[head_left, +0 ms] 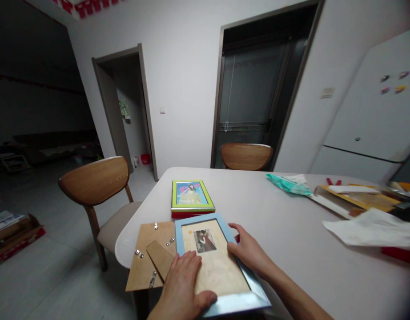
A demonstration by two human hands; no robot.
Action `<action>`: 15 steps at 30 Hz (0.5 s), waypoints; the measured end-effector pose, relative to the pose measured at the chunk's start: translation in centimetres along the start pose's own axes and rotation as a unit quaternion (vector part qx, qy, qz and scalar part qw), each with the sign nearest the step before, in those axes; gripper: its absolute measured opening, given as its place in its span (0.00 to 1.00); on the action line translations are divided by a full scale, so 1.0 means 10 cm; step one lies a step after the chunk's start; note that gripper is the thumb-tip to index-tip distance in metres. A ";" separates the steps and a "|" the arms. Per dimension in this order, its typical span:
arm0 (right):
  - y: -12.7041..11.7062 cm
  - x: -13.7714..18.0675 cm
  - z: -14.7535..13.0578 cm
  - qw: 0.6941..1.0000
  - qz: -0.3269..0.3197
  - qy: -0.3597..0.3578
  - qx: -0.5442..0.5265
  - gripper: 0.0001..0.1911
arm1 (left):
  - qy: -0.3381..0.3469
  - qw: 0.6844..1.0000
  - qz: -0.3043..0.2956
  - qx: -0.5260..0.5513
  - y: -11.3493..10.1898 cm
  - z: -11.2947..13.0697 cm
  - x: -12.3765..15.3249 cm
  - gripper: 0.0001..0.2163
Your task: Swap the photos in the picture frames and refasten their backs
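Note:
A blue picture frame (pixel 185 226) lies face down on the white table (pixel 291 240), with a tan insert and a small photo (pixel 205 240) showing inside it. My left hand (pixel 183 284) rests flat on the insert, fingers spread. My right hand (pixel 248 251) grips the frame's right edge, fingers curled over it. A brown backing board (pixel 148 255) with metal clips and a stand lies to the left of the frame, partly over the table edge.
A green framed picture (pixel 191 194) stacked on a red frame sits just beyond. Papers (pixel 371 229), envelopes and a teal bag (pixel 287 184) cover the right side. Wooden chairs (pixel 96 182) stand at the left and far end. A fridge (pixel 375 115) stands right.

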State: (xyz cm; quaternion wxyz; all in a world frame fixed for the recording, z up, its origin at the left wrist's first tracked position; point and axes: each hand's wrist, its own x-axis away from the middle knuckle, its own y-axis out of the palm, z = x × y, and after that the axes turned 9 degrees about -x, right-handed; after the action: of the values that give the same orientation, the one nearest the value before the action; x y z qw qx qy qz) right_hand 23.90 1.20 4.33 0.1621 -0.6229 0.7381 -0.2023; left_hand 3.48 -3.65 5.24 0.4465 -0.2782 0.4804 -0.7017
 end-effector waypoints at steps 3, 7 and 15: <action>-0.08 0.10 -0.22 0.967 -0.043 0.084 -0.235 0.34 | 0.001 0.998 0.030 0.053 0.02 0.07 -0.02 0.34; -0.13 0.27 -0.51 0.930 -0.053 0.075 -0.357 0.38 | 0.047 0.987 0.117 0.097 0.06 0.23 -0.06 0.35; -0.12 0.21 -0.36 0.940 -0.071 0.039 -0.330 0.36 | -0.016 0.950 0.287 0.120 -0.10 0.11 0.04 0.23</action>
State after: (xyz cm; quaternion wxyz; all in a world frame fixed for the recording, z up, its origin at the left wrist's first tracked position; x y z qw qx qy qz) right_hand 22.86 -0.67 8.06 -0.0960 -0.6840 0.7229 0.0180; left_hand 3.81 -4.27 6.60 0.6665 -0.0838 0.4449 -0.5922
